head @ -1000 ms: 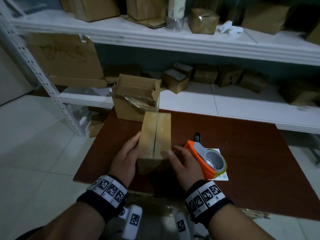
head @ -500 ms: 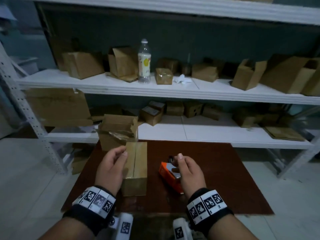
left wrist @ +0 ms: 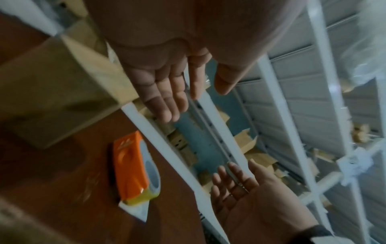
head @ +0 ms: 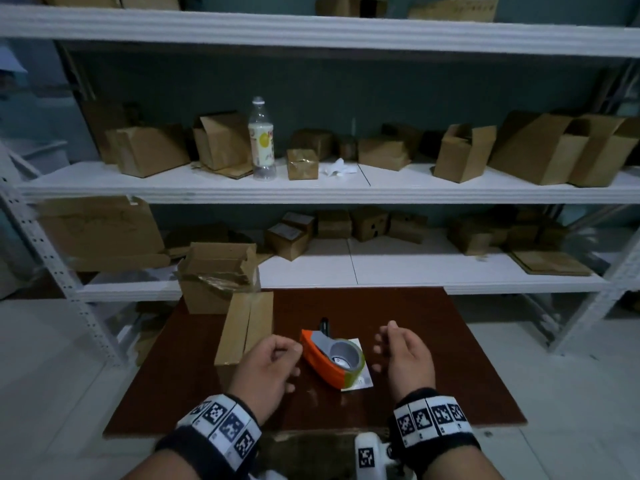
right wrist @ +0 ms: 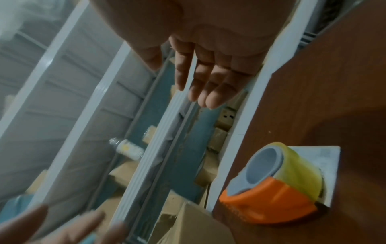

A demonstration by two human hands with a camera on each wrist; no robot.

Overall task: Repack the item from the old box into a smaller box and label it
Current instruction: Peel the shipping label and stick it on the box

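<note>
Both hands (head: 266, 368) now off box (head: 246, 327)

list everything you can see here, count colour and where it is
small box: 1, brown, flaps shut, left part of the table
old box: 1, brown, open with torn flaps, table's far left corner
tape dispenser: 1, orange and grey, yellowish roll, table centre, lying on the label
label: 1, white, under the dispenser
marker: 1, black, just behind the dispenser
table: 1, reddish brown
shelves: white rack behind the table
shelf boxes: many, brown, on all shelves
bottle: 1, clear with white label, middle shelf
left hand: empty, above the table near the small box
right hand: empty, right of the dispenser
</note>
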